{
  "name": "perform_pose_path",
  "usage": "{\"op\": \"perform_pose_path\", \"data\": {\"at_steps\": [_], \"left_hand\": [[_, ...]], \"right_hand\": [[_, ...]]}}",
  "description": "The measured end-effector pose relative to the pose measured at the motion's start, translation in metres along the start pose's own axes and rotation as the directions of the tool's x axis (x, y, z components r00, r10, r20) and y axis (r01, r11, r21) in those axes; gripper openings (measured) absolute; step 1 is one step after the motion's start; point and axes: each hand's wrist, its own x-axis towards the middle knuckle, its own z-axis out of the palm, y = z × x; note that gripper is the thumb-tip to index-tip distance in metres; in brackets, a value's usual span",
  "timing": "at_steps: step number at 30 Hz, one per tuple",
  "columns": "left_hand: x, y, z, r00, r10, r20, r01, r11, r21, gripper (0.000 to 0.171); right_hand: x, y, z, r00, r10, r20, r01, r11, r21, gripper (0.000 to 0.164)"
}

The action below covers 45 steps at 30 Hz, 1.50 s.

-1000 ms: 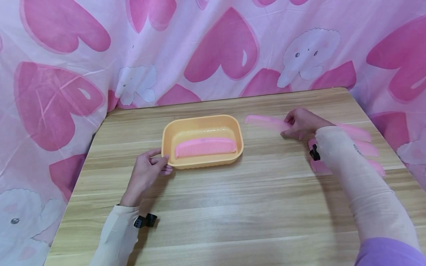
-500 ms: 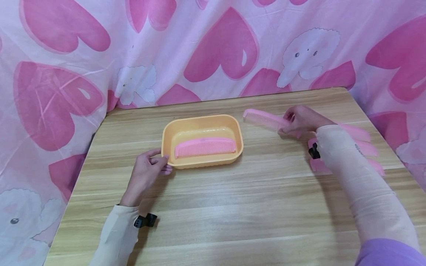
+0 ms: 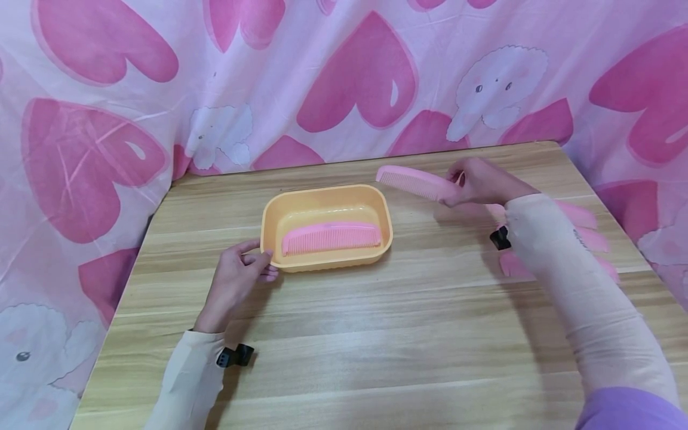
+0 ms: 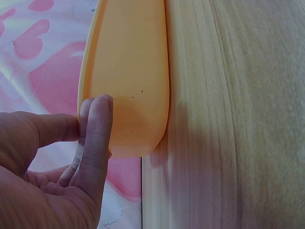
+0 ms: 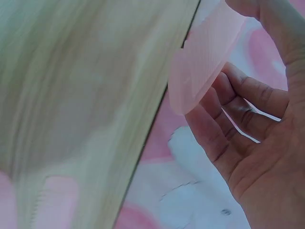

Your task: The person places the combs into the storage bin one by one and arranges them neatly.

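My left hand (image 3: 240,279) pinches the near left corner of a yellow-orange plastic basin (image 3: 328,263), thumb on the rim and fingers against the outer wall, as the left wrist view also shows. Inside the basin lies one pink comb (image 3: 331,238), teeth toward me. To the right and behind, my right hand (image 3: 486,182) holds another pink comb (image 3: 412,181) above the table, its free end reaching left near the basin's far right corner. In the right wrist view the held comb (image 5: 202,62) sits between thumb and fingers.
Several more pink combs (image 3: 593,240) lie at the table's right side, partly hidden under my right forearm. The wooden table (image 3: 344,346) ends at the back against a pink heart-patterned curtain (image 3: 357,71).
My right hand has lifted the comb off the table and carried it slightly left and up, toward the basin. The left hand and basin have stayed put.
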Motion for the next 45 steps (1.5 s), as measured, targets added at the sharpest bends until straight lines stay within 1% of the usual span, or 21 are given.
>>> {"op": "perform_pose_path", "data": {"at_steps": [4, 8, 12, 18, 22, 26, 30, 36, 42, 45], "left_hand": [[0.000, 0.000, 0.000, 1.000, -0.007, 0.001, 0.007, 1.000, 0.001, 0.052], [0.001, 0.000, 0.000, 1.000, -0.009, 0.001, 0.009, 1.000, 0.004, 0.053], [0.001, 0.001, 0.000, 1.000, -0.009, -0.001, 0.009, 1.000, 0.011, 0.052], [0.001, 0.002, 0.000, 1.000, -0.010, 0.003, 0.010, 1.000, 0.015, 0.051], [0.001, 0.002, 0.000, 1.000, -0.016, 0.004, 0.016, 1.000, 0.016, 0.051], [0.001, 0.001, 0.000, 1.000, -0.018, 0.004, 0.018, 1.000, 0.016, 0.051], [0.000, 0.001, -0.001, 1.000, -0.020, 0.002, 0.020, 1.000, 0.018, 0.051], [0.000, 0.001, -0.001, 1.000, -0.018, 0.002, 0.018, 1.000, 0.021, 0.052], [0.001, 0.000, -0.001, 1.000, -0.012, 0.001, 0.012, 1.000, 0.019, 0.052], [0.001, 0.000, -0.001, 1.000, -0.007, 0.003, 0.007, 1.000, 0.021, 0.052]], "right_hand": [[0.002, -0.018, -0.004, 0.998, -0.063, -0.010, 0.063, 0.998, -0.029, 0.037], [0.006, -0.037, -0.007, 0.990, -0.139, -0.019, 0.139, 0.990, -0.037, 0.034], [0.012, -0.056, -0.005, 0.983, -0.181, -0.007, 0.180, 0.983, -0.037, 0.035], [0.022, -0.083, 0.002, 0.976, -0.215, 0.026, 0.216, 0.975, -0.041, 0.039], [0.029, -0.102, 0.010, 0.964, -0.258, 0.056, 0.261, 0.964, -0.047, 0.039], [0.035, -0.118, 0.017, 0.951, -0.298, 0.080, 0.304, 0.949, -0.083, 0.044], [0.040, -0.132, 0.025, 0.942, -0.318, 0.104, 0.328, 0.938, -0.108, 0.046], [0.047, -0.149, 0.041, 0.941, -0.299, 0.159, 0.319, 0.941, -0.115, 0.052], [0.052, -0.157, 0.056, 0.928, -0.336, 0.164, 0.359, 0.923, -0.141, 0.050], [0.055, -0.160, 0.063, 0.927, -0.331, 0.177, 0.357, 0.922, -0.146, 0.051]]}}
